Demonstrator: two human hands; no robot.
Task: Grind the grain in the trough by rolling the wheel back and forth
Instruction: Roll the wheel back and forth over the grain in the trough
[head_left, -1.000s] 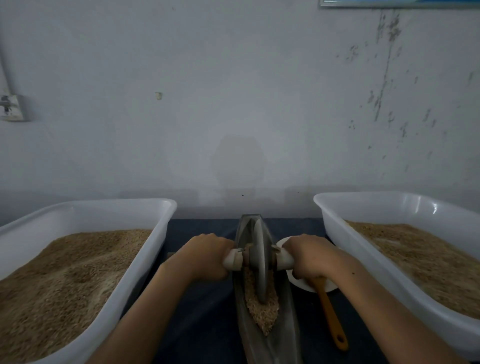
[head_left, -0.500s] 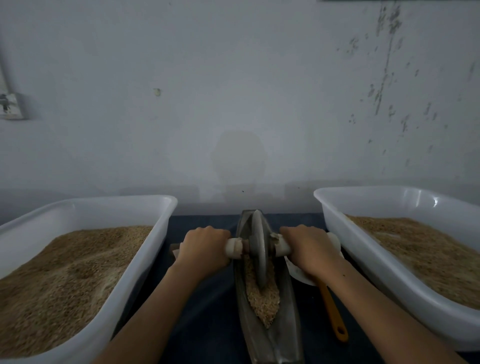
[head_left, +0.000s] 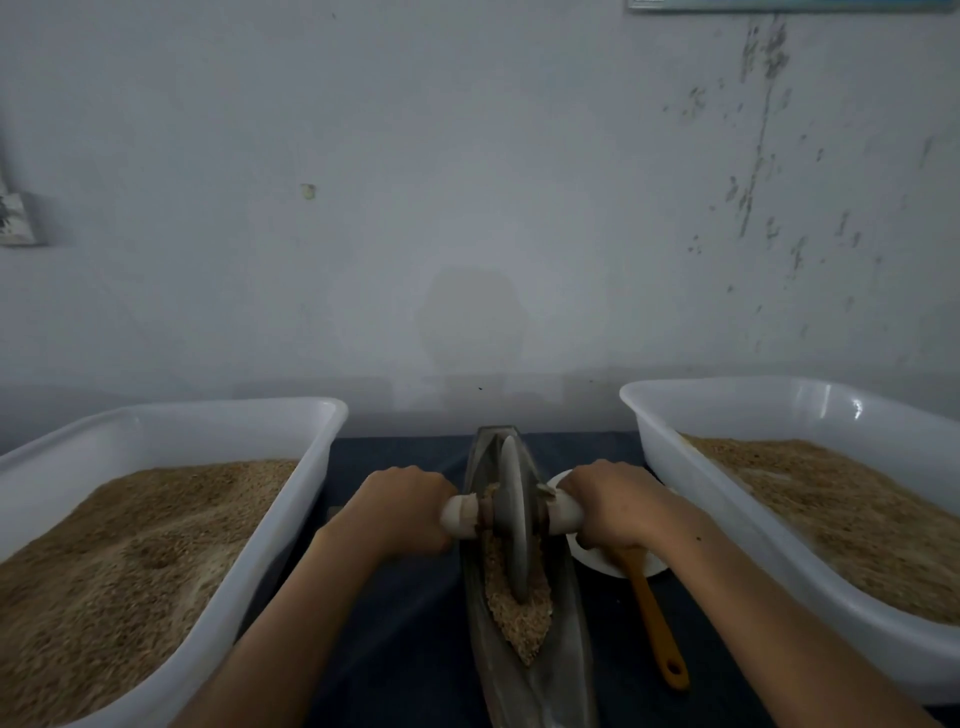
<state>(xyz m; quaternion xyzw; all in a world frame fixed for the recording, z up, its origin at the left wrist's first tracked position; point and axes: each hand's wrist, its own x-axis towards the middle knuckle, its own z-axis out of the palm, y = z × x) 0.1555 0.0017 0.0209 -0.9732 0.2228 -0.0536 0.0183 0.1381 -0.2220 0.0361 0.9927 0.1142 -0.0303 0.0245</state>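
Gripping: left hand (head_left: 400, 512) and right hand (head_left: 610, 506) each curl round an end of the pale axle handle (head_left: 563, 514).
Tubs: left tub (head_left: 171, 431) at the table's left edge, right tub (head_left: 769, 402) at its right edge; both hold tan grain.
Trough (head_left: 561, 670): dark, narrow, mid-table between the tubs, running toward the wall.
Wheel (head_left: 511, 512): upright in the trough, in its far half.
Grain (head_left: 522, 616): heaped along the trough floor, touching the wheel.
Bowl (head_left: 597, 564): white, just right of the trough, under the right hand.
Spatula (head_left: 657, 631): orange handle, lying from the bowl toward the near edge.

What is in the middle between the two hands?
In the head view, the grinding wheel stands between the left hand and right hand, over the grain in the trough.
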